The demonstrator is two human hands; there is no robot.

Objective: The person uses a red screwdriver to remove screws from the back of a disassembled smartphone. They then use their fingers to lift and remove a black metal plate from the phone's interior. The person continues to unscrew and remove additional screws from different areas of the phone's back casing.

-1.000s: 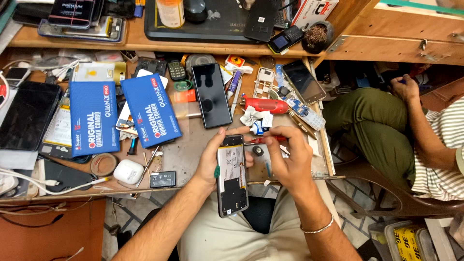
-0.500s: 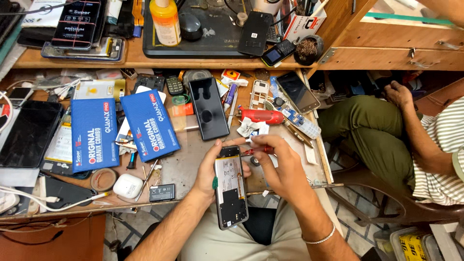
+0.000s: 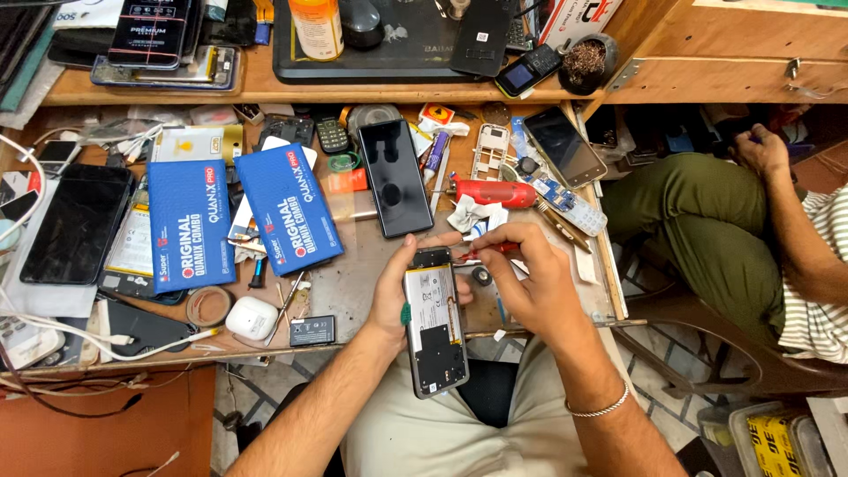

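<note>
Opened phone (image 3: 433,329) at the near table edge (image 3: 371,340), cradled in left hand (image 3: 395,296); right hand (image 3: 530,283) just right of it, screwdriver (image 3: 488,251) over its top end. Behind, intact phone (image 3: 397,177) flat on the table. Two boxes (image 3: 238,212) further left, tablet (image 3: 78,223) leftmost. Seated person (image 3: 751,230) far right.

Cluttered wooden bench (image 3: 362,291): two blue boxes (image 3: 238,216), black phone (image 3: 396,177), red tool (image 3: 493,191), tape roll (image 3: 208,306).

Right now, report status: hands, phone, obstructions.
Left hand grips opened black phone, back cover off. Right hand holds red-handled screwdriver at phone's top edge. Nothing between them.
</note>
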